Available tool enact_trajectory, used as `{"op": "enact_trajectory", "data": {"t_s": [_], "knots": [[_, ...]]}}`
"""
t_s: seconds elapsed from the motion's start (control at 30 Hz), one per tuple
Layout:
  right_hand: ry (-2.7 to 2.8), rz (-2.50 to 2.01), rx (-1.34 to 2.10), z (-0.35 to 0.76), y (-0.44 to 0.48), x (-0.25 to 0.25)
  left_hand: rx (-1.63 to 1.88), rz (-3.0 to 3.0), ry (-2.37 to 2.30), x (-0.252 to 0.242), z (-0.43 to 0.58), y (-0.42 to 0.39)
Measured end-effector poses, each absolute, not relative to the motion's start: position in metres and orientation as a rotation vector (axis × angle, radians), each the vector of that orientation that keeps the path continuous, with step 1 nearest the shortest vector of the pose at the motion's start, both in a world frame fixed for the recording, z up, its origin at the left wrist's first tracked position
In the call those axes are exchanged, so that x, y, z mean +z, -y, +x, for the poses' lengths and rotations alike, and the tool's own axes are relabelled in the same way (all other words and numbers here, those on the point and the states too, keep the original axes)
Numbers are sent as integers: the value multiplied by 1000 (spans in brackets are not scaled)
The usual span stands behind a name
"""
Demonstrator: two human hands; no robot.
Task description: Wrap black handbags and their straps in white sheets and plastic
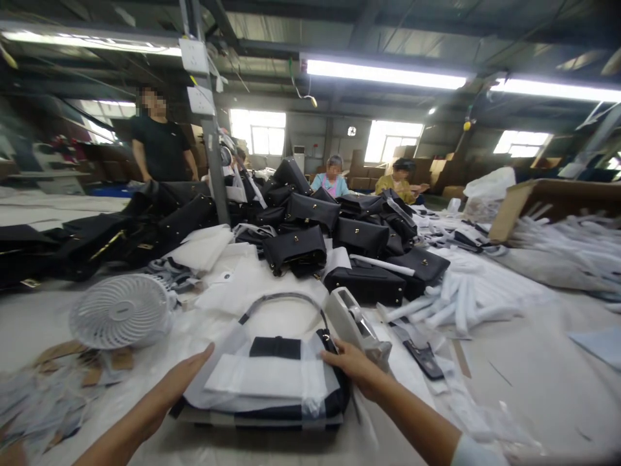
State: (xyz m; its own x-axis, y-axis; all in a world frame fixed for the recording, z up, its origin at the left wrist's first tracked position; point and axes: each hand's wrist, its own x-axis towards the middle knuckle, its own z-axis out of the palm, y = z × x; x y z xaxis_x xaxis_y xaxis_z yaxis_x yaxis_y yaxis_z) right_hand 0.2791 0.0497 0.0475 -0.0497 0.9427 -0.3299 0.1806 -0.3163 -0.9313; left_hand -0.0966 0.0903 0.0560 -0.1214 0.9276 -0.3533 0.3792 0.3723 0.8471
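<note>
A black handbag (pixel 274 348) wrapped in white foam sheet lies flat on the table in front of me, its strap arched away from me. My left hand (pixel 180 380) rests open against the bag's left side, fingers stretched out. My right hand (pixel 356 366) touches the bag's right edge, fingers curled loosely on the wrapping. A grey tape dispenser (pixel 355 321) stands just beyond my right hand.
A white desk fan (pixel 119 311) lies at the left. A heap of black handbags (pixel 310 223) fills the table's middle. White foam rolls (pixel 451 298) lie to the right, with a cardboard box (pixel 543 197) beyond. One person stands at back left; two sit behind the heap.
</note>
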Motion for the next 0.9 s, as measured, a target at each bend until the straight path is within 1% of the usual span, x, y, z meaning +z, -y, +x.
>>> {"op": "enact_trajectory", "data": {"t_s": [0.07,0.13,0.23,0.37,0.47,0.57,0.67,0.77,0.9], "knots": [[1202,-1467,1456,273,-45,50,725,1096,-1638,62,-91,-82],[1176,-1387,1389,271,-40,55,729,1025,-1567,70,-89,-76],[1182,-1352,1156,275,-36,62,871,1023,-1424,83,-88,-70],[1249,-1471,816,290,-42,63,1136,1186,-1350,93,-78,-66],[1312,-1496,673,305,-50,53,1194,1272,-1290,90,-70,-63],[1382,-1479,657,317,-56,43,1167,1348,-1222,81,-69,-60],[1437,-1424,736,322,-55,44,1147,1381,-1211,77,-78,-58],[1501,-1386,785,323,-50,52,1194,1395,-1253,83,-88,-54],[1535,-1434,701,323,-46,56,1209,1507,-1222,93,-87,-45]]}}
